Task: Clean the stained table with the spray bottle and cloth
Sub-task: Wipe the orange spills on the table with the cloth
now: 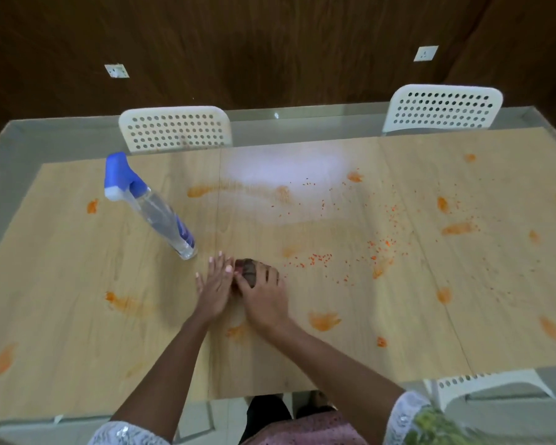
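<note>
The right hand [262, 293] grips the bunched cloth [247, 272] on the table [77, 268], just beside the bottle [154, 208], probably for scrubbing. The left hand [214, 285] lies flat, fingers straight, touching the cloth, likely steadying it. Orange stains [324, 320] surround the cloth.

My right hand [264, 298] hides most of the small dark crumpled cloth [247, 271]; the wood-topped glass-edged worktop [77, 284] runs off both sides.
</note>
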